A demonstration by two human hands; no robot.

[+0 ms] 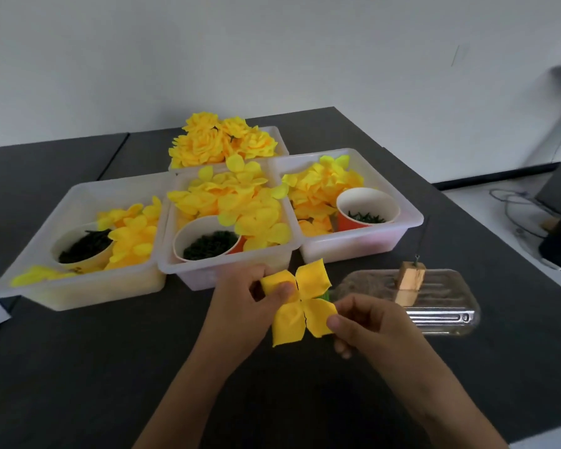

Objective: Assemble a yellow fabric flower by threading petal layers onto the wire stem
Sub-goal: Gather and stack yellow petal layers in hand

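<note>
Low in the middle of the frame, both hands hold a yellow 4-petal layer (300,303) above the dark table (78,367). The left hand (245,307) pinches the upper-left petal, thumb on top and fingers curled behind. The right hand (366,322) pinches the tip of the lower-right petal between thumb and forefinger, its other fingers curled beneath. A bit of green (326,296) shows just behind the layer at its right edge; whether that is the stem cannot be told.

Just right of the hands lies a clear ribbed tray (441,315) with a small wood block (410,276) standing on it, a thin wire hook at its top.

Across the middle of the frame stand 3 white bins side by side, left bin (78,290), middle bin (208,270) and right bin (370,244), each with loose yellow petals (237,202) and a paper cup (368,207) of dark green pieces. Behind them, at upper centre, a 4th bin holds finished flowers (221,140). A cable (512,202) lies on the floor at the right edge.
</note>
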